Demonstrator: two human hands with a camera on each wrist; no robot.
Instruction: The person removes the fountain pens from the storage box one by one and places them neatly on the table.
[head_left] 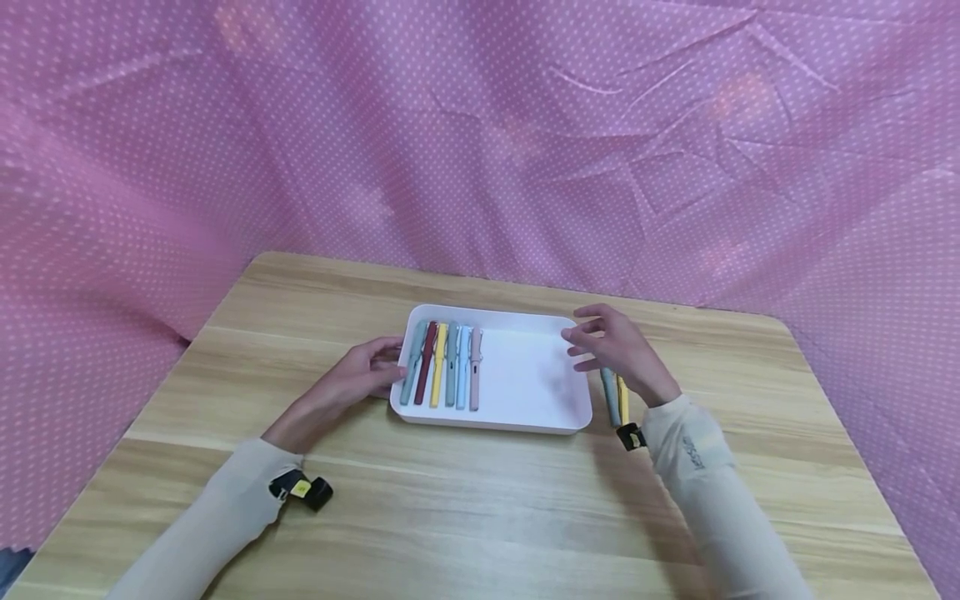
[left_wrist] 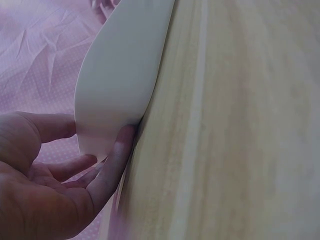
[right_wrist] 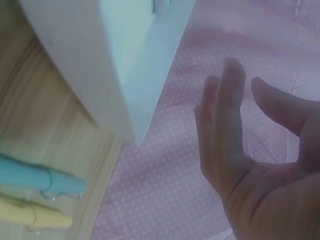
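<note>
Spreading across the middle of the scene is a light wooden table (head_left: 480,500), with pink dotted cloth (head_left: 480,125) hung behind it and down both sides. A white tray (head_left: 525,375) sits on the table; six pens (head_left: 444,364) lie side by side in its left part — teal, dark red, yellow, grey-green, light blue and pink. The left hand (head_left: 360,375) rests against the tray's left wall, fingers (left_wrist: 117,155) nearly straight and touching the wall, gripping nothing. The right hand (head_left: 611,346) hovers by the tray's right edge, fingers relaxed and spread, empty. Just under it, outside the tray, a blue pen (head_left: 610,396) and a yellow pen (head_left: 622,392) lie on the table.
</note>
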